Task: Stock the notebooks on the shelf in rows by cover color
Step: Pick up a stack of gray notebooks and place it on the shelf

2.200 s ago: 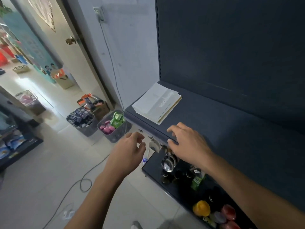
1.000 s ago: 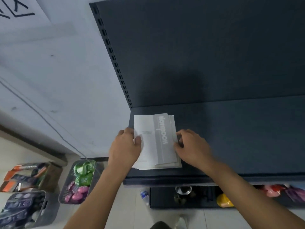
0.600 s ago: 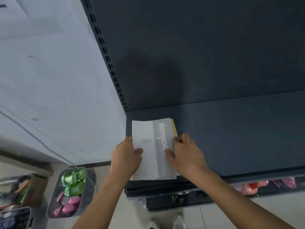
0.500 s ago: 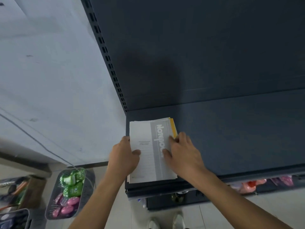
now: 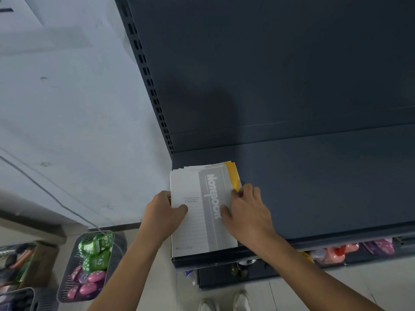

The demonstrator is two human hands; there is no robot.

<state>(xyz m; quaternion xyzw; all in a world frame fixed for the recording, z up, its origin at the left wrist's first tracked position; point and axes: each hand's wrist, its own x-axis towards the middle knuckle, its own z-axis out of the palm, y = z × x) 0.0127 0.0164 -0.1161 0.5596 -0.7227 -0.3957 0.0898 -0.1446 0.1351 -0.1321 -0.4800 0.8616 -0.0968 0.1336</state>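
Note:
A stack of notebooks [image 5: 197, 225] lies flat at the left front corner of the dark shelf [image 5: 314, 189]. The top one is white with a grey band. A yellow notebook [image 5: 232, 175] peeks out from under the stack at its far right edge. My left hand [image 5: 165, 215] grips the stack's left edge, thumb on the top cover. My right hand [image 5: 247, 212] holds the right edge, fingers curled at the side and thumb on the grey band.
A grey basket [image 5: 89, 265] of green and pink items stands on the floor at the lower left, beside a cardboard box [image 5: 29, 263]. A lower shelf [image 5: 336, 254] holds pink and orange goods. A white wall [image 5: 78, 108] adjoins the shelf's left side.
My hands rose from the shelf's front edge and took the stack by both sides. In the last half second the stack barely shifted, and the yellow edge shows a little more.

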